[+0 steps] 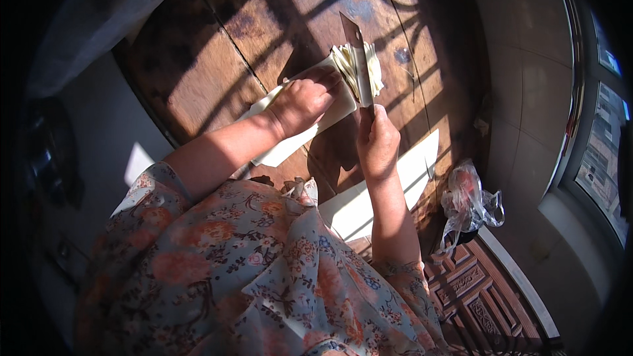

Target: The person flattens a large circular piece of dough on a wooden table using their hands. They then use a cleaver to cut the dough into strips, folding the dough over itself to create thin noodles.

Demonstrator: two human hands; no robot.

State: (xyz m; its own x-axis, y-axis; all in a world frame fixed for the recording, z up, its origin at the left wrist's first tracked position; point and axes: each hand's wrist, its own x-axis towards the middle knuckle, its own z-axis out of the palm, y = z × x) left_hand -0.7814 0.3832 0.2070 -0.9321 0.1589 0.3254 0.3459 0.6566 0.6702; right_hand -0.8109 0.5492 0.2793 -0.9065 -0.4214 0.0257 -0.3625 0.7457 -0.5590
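Note:
My right hand (378, 141) grips the dark handle of a cleaver-like kitchen knife (365, 71). Its long blade, with a small hole near the tip, points away from me. Pale cut strips (375, 69), which look like dough noodles, lie bunched on both sides of the blade. A folded pale sheet, apparently dough (341, 104), lies left of the knife, its end close to the strips. My left hand (309, 96) holds this sheet down with bent fingers; its fingertips are partly hidden. The blade's lower edge and its contact with the board cannot be seen clearly.
Everything lies on a stained wooden table (232, 89) crossed by window-bar shadows. Another pale sheet (415, 173) lies under my right forearm. At right are a clear plastic bag (465, 198), a carved brown panel (474, 287) and a window (601, 143). Translucent plastic (109, 15) hangs upper left.

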